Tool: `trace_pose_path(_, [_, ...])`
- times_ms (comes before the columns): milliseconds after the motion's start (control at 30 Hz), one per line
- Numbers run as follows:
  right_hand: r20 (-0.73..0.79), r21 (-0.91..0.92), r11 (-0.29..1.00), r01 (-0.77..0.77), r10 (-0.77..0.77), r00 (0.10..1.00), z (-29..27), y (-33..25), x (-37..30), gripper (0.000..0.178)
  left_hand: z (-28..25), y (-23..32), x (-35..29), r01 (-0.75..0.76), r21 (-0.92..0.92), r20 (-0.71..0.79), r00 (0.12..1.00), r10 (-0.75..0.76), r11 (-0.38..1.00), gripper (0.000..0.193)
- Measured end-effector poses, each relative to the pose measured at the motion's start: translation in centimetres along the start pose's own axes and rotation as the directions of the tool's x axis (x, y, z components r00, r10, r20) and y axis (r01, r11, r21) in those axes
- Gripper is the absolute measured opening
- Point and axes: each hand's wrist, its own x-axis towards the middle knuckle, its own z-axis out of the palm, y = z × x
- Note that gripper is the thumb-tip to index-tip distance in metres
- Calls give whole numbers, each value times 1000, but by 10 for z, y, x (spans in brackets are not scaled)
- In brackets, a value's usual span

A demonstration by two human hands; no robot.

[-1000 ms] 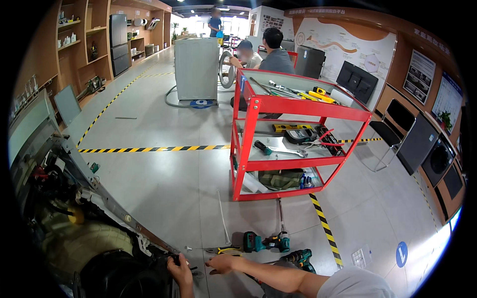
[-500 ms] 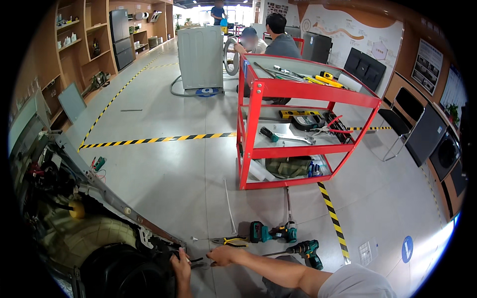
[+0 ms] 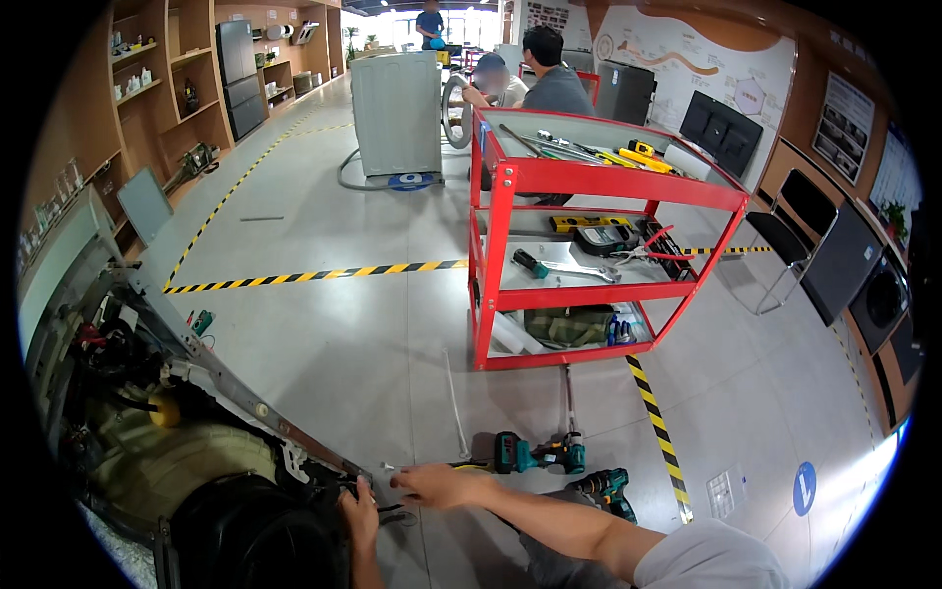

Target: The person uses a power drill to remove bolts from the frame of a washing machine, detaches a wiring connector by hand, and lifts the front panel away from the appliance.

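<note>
L hand (image 3: 359,508) grips the lower edge of the opened machine (image 3: 177,442) w/ fingers curled round it. R hand (image 3: 437,484) rests just beside it on the floor, fingers loosely bent — can't tell if it's pinching anything. Two teal drills (image 3: 538,455) lie near the R hand, red cart (image 3: 599,187) beyond.

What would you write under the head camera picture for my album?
Both hands, left hand and right hand, work at the edge of an opened appliance on the floor, cordless drills and a red tool cart nearby.
</note>
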Motion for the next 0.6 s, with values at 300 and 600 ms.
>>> trace_pose_path(300, [70,-83,990,-117,123,990,-11,14,-15,34,10,41,-5,-12,-129,4,1000,13,992,48])
trace_pose_path(600, [162,-319,911,-261,323,932,-5,37,-22,38,16,38,3,-52,-131,16,998,54,990,46])
